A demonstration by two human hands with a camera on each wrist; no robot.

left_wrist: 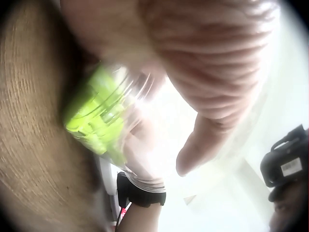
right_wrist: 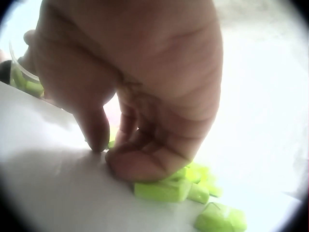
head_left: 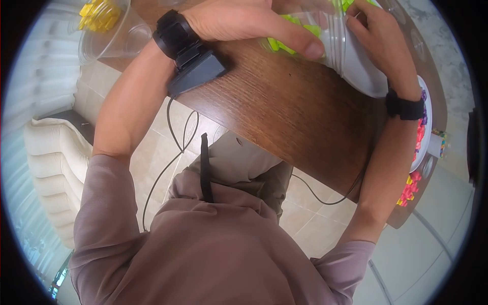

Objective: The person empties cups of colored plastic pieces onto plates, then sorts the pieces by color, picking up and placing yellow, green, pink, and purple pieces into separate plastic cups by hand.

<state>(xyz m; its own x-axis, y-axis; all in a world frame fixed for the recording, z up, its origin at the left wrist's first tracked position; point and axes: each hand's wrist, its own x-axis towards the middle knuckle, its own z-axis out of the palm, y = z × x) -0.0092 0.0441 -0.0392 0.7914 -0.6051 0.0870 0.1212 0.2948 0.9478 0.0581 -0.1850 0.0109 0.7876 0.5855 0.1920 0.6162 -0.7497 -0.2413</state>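
My left hand (head_left: pixel 244 23) grips a clear plastic cup (head_left: pixel 335 38) that lies tilted, its mouth toward the right; the thumb rests along its side. Bright green pieces (left_wrist: pixel 96 113) fill part of this cup in the left wrist view. Over a white plate (head_left: pixel 368 81) is my right hand (head_left: pixel 381 43), its fingers curled downward. In the right wrist view the right hand (right_wrist: pixel 140 82) has thumb and fingertips close together among green pieces (right_wrist: pixel 164 191) on the plate, a bit of green showing at the tips. The palm side partly hides what is pinched.
At the upper left stands a clear container (head_left: pixel 114 40) beside yellow pieces (head_left: pixel 99 15). Another white plate (head_left: pixel 427 127) with red and purple pieces is at the right table edge, with red and yellow pieces (head_left: pixel 409 190) below it. A cable (head_left: pixel 325 202) hangs near the table's front edge.
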